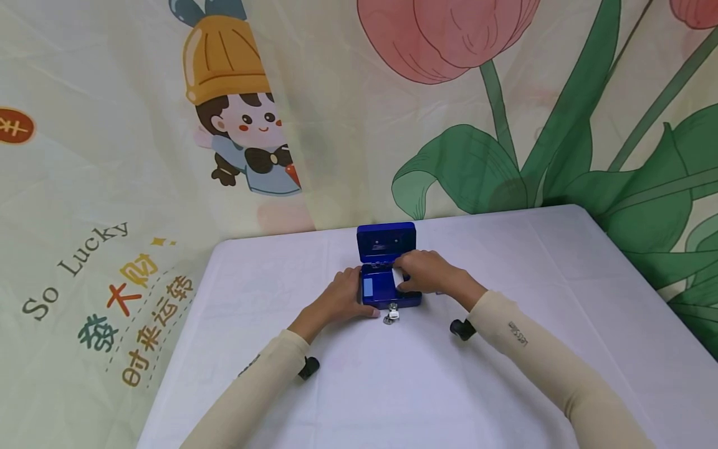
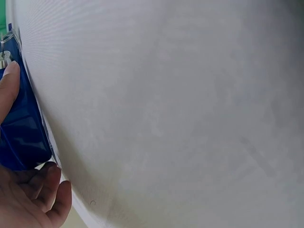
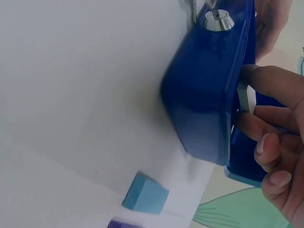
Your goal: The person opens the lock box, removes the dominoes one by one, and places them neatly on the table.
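A blue metal cash box [image 1: 384, 299] stands on the white cloth with its lid [image 1: 386, 242] raised at the back. My left hand [image 1: 340, 295] grips the box's left side, its thumb along the front corner. With thumb and fingers, my right hand [image 1: 429, 272] pinches a small white block [image 3: 247, 97] at the right side of the box's inside. A light blue piece [image 1: 368, 287] lies inside at the left. On the front, a key with a metal ring [image 1: 394, 312] hangs at the silver lock [image 3: 218, 21].
In the right wrist view, a light blue block [image 3: 147, 194] and a partly cut-off purple block [image 3: 122, 224] lie on the cloth right of the box. Behind the table [image 1: 381, 380] hangs a printed curtain [image 1: 336, 125]. Black wrist devices [image 1: 462, 329] sit under both sleeves.
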The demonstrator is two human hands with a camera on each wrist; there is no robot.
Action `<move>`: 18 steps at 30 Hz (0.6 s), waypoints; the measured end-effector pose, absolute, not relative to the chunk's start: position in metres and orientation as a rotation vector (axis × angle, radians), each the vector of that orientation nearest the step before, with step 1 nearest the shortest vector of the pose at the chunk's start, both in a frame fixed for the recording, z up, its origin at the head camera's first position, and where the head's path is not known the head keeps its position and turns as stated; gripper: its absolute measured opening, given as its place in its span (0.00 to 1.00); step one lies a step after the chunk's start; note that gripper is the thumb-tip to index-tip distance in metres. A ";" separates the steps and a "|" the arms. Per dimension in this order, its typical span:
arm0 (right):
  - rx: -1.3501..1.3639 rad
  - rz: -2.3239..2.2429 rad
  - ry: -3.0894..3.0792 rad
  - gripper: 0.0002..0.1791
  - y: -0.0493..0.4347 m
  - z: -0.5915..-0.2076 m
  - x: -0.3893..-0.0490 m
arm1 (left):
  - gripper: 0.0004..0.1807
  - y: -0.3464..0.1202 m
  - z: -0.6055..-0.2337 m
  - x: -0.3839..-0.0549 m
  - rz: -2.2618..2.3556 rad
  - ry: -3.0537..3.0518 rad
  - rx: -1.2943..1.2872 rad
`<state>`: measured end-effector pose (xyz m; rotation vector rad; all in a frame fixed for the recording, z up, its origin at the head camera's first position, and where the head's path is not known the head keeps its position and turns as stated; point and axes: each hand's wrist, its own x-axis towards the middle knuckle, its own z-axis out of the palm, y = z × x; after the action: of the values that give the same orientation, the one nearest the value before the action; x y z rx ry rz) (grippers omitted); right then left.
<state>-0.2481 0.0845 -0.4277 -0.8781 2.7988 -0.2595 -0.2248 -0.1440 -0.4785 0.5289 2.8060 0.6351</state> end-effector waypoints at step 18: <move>-0.802 -0.269 2.802 0.29 0.100 -0.424 -0.244 | 0.64 -0.144 -0.476 -0.222 0.643 2.808 0.526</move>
<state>-0.2442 0.0997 -0.4241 -0.8024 2.8021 -0.2688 -0.2221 -0.1444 -0.4759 0.5263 2.8083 0.6426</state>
